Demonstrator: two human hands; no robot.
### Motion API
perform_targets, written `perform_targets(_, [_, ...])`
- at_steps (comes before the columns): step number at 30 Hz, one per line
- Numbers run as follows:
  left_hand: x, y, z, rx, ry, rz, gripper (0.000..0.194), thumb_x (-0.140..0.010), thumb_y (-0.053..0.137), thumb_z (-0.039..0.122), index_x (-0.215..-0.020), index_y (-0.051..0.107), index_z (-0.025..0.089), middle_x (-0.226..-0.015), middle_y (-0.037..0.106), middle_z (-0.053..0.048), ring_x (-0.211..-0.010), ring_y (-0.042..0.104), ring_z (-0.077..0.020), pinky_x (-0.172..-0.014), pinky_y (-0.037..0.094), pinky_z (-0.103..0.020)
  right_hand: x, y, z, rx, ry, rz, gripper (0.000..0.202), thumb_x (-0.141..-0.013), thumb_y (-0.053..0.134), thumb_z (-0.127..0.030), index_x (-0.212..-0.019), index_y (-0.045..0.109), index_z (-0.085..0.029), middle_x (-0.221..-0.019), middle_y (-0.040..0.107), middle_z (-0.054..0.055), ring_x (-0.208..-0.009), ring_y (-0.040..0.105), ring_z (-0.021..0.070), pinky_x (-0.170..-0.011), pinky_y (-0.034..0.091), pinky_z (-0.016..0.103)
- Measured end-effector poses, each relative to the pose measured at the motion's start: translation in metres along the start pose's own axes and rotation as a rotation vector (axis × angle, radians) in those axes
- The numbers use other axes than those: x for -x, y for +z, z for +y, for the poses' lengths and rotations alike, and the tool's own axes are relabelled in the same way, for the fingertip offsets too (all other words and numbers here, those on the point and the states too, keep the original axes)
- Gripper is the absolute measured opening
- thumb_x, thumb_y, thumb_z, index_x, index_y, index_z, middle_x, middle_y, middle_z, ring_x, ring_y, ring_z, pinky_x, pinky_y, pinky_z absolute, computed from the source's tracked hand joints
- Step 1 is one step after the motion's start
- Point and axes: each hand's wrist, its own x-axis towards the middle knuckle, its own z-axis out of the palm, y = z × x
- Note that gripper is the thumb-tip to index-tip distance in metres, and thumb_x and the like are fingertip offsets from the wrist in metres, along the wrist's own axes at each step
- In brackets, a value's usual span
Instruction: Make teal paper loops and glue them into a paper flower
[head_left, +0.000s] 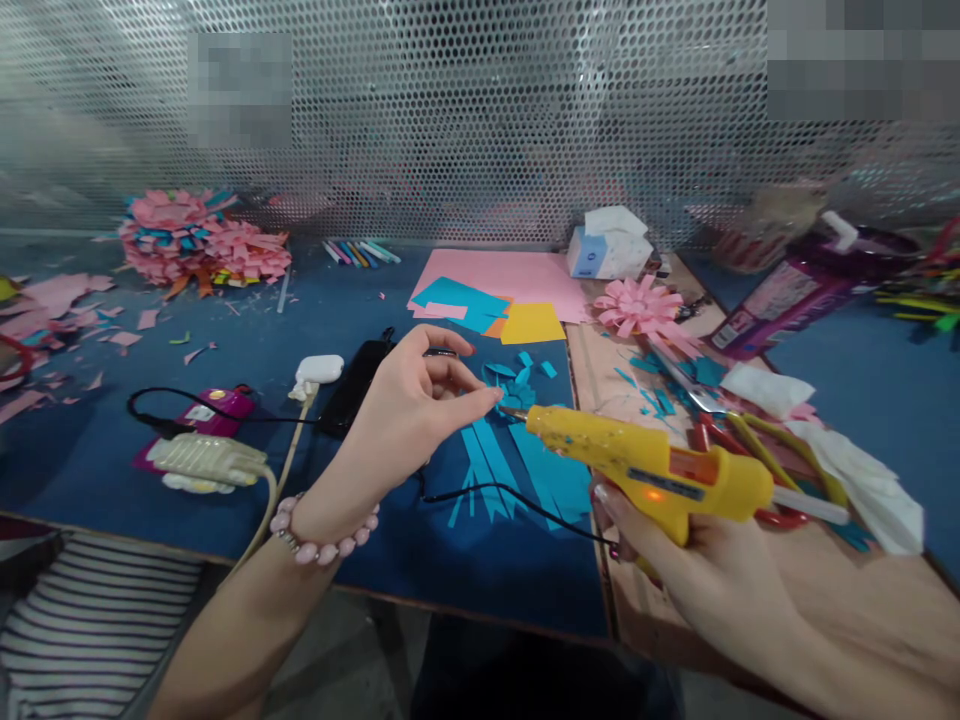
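Note:
My right hand (697, 560) is wrapped around the handle of a yellow hot glue gun (600, 440), whose small orange light glows. A clear glue stick (810, 503) juts from its back end. The metal nozzle points left, almost at the fingertips of my left hand (420, 400). Thumb and fingers of that hand are pinched together; whatever they hold blends into the curled blue paper pieces (517, 385) right behind. Below lie cut blue paper strips (487, 470) and a wider fringed blue sheet (551, 475). A black cord (495, 487) runs from the gun across the table.
Pink sheet (517, 272), yellow paper (532, 323) and tissue box (609, 250) lie behind. Scissors (780, 460), a pink paper flower (637, 305) and a purple tumbler (795, 290) are right. Left are a power strip (210, 455), white charger (319, 370) and pink paper-flower bundle (202, 240).

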Motion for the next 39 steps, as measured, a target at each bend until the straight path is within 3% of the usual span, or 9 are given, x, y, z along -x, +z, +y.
perform_targets(3, [-0.0005,0.0000,0.0002,0.007,0.003,-0.002,0.035,-0.073,0.073,0.022,-0.097,0.048,0.019,-0.066,0.063,0.002,-0.065,0.060,-0.0123,-0.063,0.049,-0.024,0.0014,-0.0006,0.0019,0.004,-0.002,-0.002,0.021,-0.083,0.053,-0.030,-0.063,0.056,-0.022,-0.050,0.054,-0.003,-0.043,0.052,0.0115,-0.038,0.044,0.020])
perform_targets(7, [-0.0008,-0.0001,0.0002,0.005,0.008,-0.006,0.035,-0.073,0.073,0.022,-0.097,0.048,0.019,-0.067,0.063,0.002,-0.066,0.061,-0.0129,-0.063,0.049,-0.025,0.0019,-0.0008,0.0027,-0.001,0.011,-0.005,0.022,-0.083,0.053,-0.030,-0.062,0.054,-0.022,-0.047,0.051,-0.004,-0.040,0.047,0.0103,-0.033,0.038,0.020])
perform_targets(20, [0.0002,-0.0010,0.0005,0.004,0.009,-0.009,0.035,-0.073,0.074,0.024,-0.097,0.049,0.019,-0.068,0.063,0.002,-0.065,0.060,-0.0121,-0.064,0.049,-0.025,0.0010,-0.0009,-0.0018,0.018,0.045,0.025,0.022,-0.081,0.054,-0.031,-0.061,0.055,-0.021,-0.047,0.054,-0.003,-0.039,0.049,0.0113,-0.032,0.036,0.020])
perform_targets(28, [0.0003,-0.0011,0.0004,0.031,0.008,-0.003,0.035,-0.072,0.073,0.022,-0.096,0.048,0.018,-0.066,0.062,0.002,-0.062,0.057,-0.0114,-0.064,0.049,-0.026,0.0015,-0.0005,0.0004,-0.019,0.083,0.019,0.022,-0.080,0.055,-0.034,-0.064,0.058,-0.020,-0.053,0.060,-0.001,-0.046,0.057,0.0138,-0.040,0.046,0.021])
perform_targets(34, [-0.0004,-0.0004,0.0006,0.042,0.000,0.001,0.035,-0.072,0.074,0.023,-0.096,0.049,0.019,-0.066,0.061,0.002,-0.060,0.055,-0.0108,-0.061,0.047,-0.025,0.0021,0.0001,0.0003,-0.053,0.095,0.011,0.021,-0.080,0.058,-0.037,-0.068,0.061,-0.021,-0.050,0.055,-0.003,-0.039,0.047,0.0106,-0.032,0.036,0.020])
perform_targets(39, [-0.0003,0.0003,0.0018,0.054,-0.007,0.006,0.036,-0.071,0.074,0.022,-0.096,0.049,0.019,-0.064,0.061,0.002,-0.059,0.056,-0.0117,-0.060,0.047,-0.026,0.0009,-0.0002,-0.0025,-0.055,0.119,0.004,0.023,-0.081,0.058,-0.040,-0.069,0.060,-0.020,-0.049,0.054,-0.003,-0.040,0.048,0.0112,-0.033,0.036,0.021])
